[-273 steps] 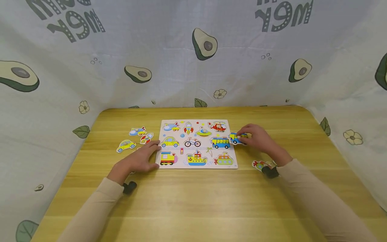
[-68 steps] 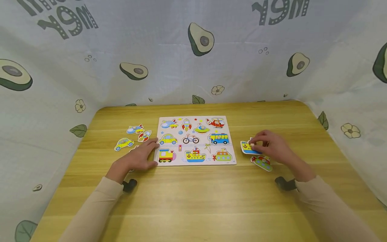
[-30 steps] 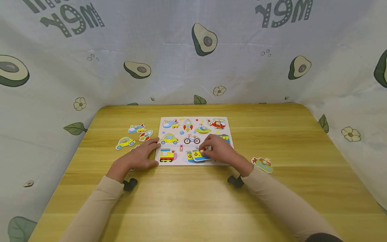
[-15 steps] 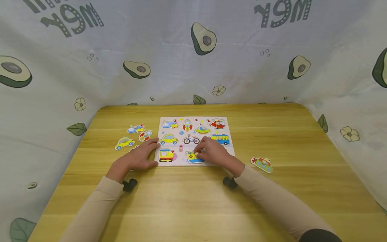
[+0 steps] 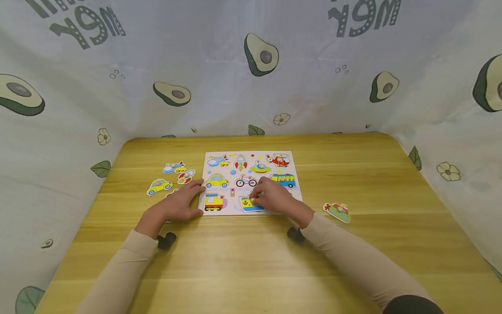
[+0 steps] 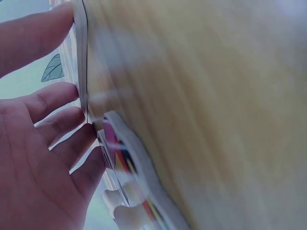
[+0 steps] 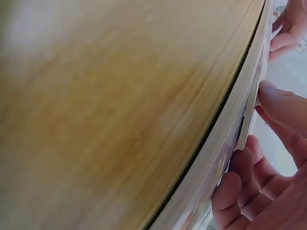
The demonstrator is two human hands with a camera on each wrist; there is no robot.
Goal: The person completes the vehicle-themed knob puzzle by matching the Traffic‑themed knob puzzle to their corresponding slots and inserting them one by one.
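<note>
Front-centre on the puzzle board [image 5: 233, 209], head view: right hand [image 5: 276, 196] pinching the ship piece [image 5: 246, 203]; left hand [image 5: 176, 204], loosely spread, touching the board's left edge. Left wrist: knobbed piece [image 6: 128, 160] beside it. Right wrist: ship piece tilted.

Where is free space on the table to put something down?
Bare table lies in front of the puzzle board, between the sleeves, and to its right, between the submarine piece and the curtain. Crowded: at left, around the left hand, car piece, plane piece and rocket piece; also where the right hand pinches the boat piece.
</note>
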